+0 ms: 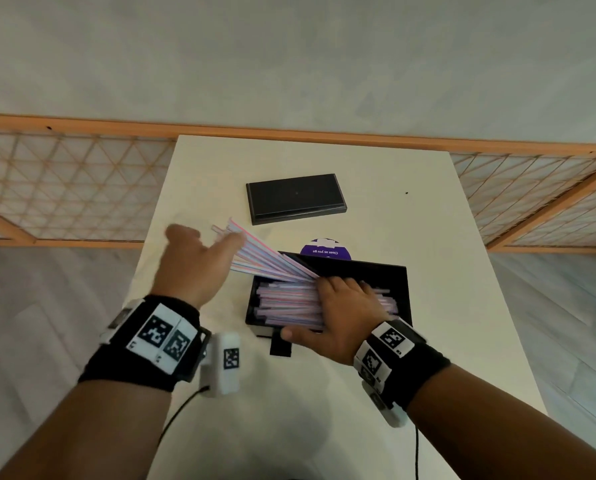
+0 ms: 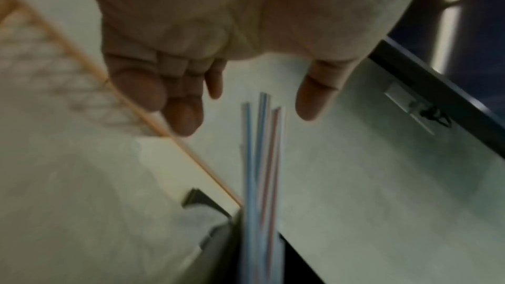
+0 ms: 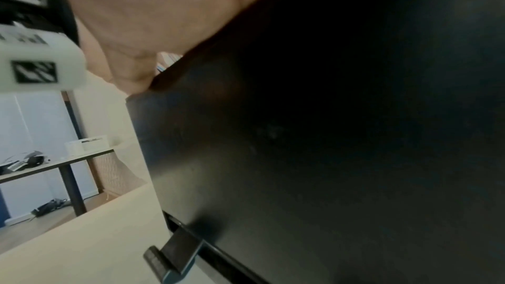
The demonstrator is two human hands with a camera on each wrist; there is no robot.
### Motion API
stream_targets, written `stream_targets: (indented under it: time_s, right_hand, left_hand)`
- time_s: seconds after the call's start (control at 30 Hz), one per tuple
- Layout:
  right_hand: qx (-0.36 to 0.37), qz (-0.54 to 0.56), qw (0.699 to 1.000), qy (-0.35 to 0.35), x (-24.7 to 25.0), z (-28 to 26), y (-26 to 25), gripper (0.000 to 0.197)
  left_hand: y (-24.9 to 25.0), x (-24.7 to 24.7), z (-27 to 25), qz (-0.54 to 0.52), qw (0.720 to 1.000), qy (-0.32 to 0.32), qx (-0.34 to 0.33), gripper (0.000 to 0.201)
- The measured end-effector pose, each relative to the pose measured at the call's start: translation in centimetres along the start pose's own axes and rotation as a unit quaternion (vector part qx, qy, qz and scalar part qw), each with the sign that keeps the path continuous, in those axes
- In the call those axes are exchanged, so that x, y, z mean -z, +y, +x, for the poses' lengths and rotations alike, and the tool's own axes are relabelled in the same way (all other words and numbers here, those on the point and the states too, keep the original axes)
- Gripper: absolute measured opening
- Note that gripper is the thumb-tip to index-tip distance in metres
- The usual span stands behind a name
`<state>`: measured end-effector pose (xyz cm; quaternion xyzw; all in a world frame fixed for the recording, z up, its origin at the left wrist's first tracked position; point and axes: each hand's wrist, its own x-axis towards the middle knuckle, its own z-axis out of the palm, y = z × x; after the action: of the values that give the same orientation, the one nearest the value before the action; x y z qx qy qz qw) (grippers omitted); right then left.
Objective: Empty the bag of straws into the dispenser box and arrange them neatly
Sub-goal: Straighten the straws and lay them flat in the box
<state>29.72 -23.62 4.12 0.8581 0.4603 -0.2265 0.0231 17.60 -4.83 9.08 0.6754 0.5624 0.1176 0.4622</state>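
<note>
So the straws (image 1: 282, 299) are mostly down in the black box (image 1: 398, 292), which sits near the middle of the white table (image 1: 428, 209). The right hand (image 1: 348, 317) lies palm-down right on top of the pile, fingers spread flat and pressing, with the thumb hooked over the near wall of the box. That grip isn't wrapped around anything, just flat on the straws.

One fan of straws (image 1: 268, 254) isn't lying down yet. It sticks out over the left end of the box, angled up and away, with the inner ends pinned under the right fingertips. The left hand (image 1: 192, 268) is just at the outer ends of that fan, fingers loosely bent and thumb out. In the left wrist view the fingers (image 2: 183, 116) and thumb are apart, with three straw tips poking up between them. Looks like a slack grip, nothing pinched, though the picture is blurry.

The straws are thin and pale with pink and blue stripes, plastic by the look of it. The box is a matte black rectangle with straight walls, and a little black tab (image 3: 169, 258) juts from the bottom of its near side. A flat black lid (image 1: 294, 199) lies farther back on the table, well apart from the box. A round purple sticker (image 1: 324, 247) peeks out from behind the box.
</note>
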Motion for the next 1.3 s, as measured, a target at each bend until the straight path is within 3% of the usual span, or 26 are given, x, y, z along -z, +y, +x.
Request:
stream_targets:
  time_s: [0.03,0.1,0.23,0.4,0.57,0.7,0.77,0.87,0.97,1.1,1.2,1.3]
  right_hand:
    - [-0.001,-0.007,1.000,-0.007,0.0,0.1,0.0,0.107]
    - [-0.001,-0.016,1.000,-0.014,0.1,0.2,-0.1,0.106]
    - [0.008,-0.005,1.000,-0.018,-0.1,0.2,0.1,0.107]
    - [0.008,0.012,1.000,-0.020,-0.3,0.2,0.1,0.107]
    - [0.006,0.040,0.999,-0.012,0.1,0.0,0.1,0.103]
    - [0.014,0.071,0.996,0.050,1.4,-0.7,0.2,0.092]
    - [0.018,0.084,0.992,0.091,2.0,-0.7,0.1,0.078]
    - [0.033,0.103,0.982,0.155,2.7,-0.1,0.0,0.039]
    - [0.025,0.109,0.982,0.155,3.5,0.2,0.1,0.012]
    - [0.034,0.083,0.984,0.156,3.8,-0.4,-0.5,0.018]
    - [0.035,0.089,0.986,0.134,3.7,-0.8,-1.6,0.019]
    - [0.003,0.053,0.995,0.084,3.4,-0.2,-1.3,0.025]
  left_hand:
    - [-0.1,-0.5,-0.2,0.005,0.999,-0.049,0.017,0.088]
    - [0.0,-1.5,-1.0,0.035,0.994,-0.108,0.010,0.078]
    - [0.1,-2.5,-1.4,0.047,0.995,-0.048,-0.072,0.021]
    - [-0.4,-3.3,-2.0,-0.022,0.997,-0.046,-0.053,0.010]
    - [0.0,-2.7,-2.5,-0.025,0.997,-0.018,-0.076,0.009]
    - [1.8,-1.0,-3.3,-0.055,0.992,-0.019,-0.114,0.017]
    - [2.5,-0.7,-3.9,-0.065,0.988,-0.031,-0.138,0.017]
    - [3.1,-1.3,-4.6,-0.069,0.981,-0.073,-0.164,0.011]
    - [2.8,-2.4,-5.0,-0.054,0.975,-0.081,-0.200,0.016]
    - [2.0,-4.0,-4.8,-0.077,0.969,-0.051,-0.229,0.048]
    - [1.6,-5.0,-4.8,-0.033,0.956,-0.034,-0.289,0.052]
    - [1.6,-4.1,-4.6,0.003,0.935,0.076,-0.347,0.045]
